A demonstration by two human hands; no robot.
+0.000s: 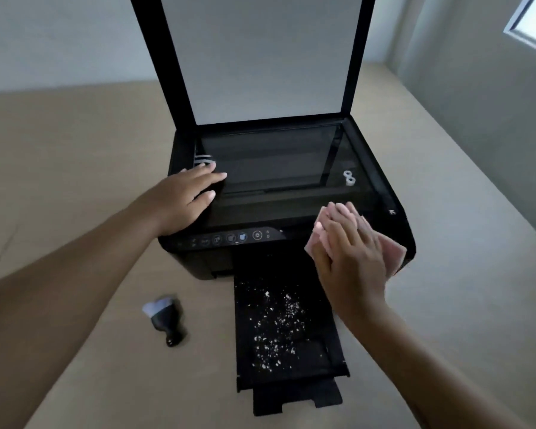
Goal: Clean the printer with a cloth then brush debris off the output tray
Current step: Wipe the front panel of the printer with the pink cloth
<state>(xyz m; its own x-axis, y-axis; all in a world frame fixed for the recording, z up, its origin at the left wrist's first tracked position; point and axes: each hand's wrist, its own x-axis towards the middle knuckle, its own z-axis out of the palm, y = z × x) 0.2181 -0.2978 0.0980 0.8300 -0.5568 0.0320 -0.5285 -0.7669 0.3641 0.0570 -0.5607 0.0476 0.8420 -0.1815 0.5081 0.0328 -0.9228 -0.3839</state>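
Left hand (183, 201) flat, grip empty, steadies printer (198, 261) at centre; right hand (350, 258) presses pink cloth (395, 253) flat on right front corner, wiping; brush (167, 318) waits lower left on counter (75, 150); debris (279, 323) litters output tray (328, 360)

No readable text; printer (291, 193) icons blurred.

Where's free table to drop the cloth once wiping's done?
Bare table lies right of the printer and output tray; more shows left of the printer, behind the brush. Crowded: the tray is littered with debris, the left hand rests on the printer, and the right hand presses the cloth at the front corner.
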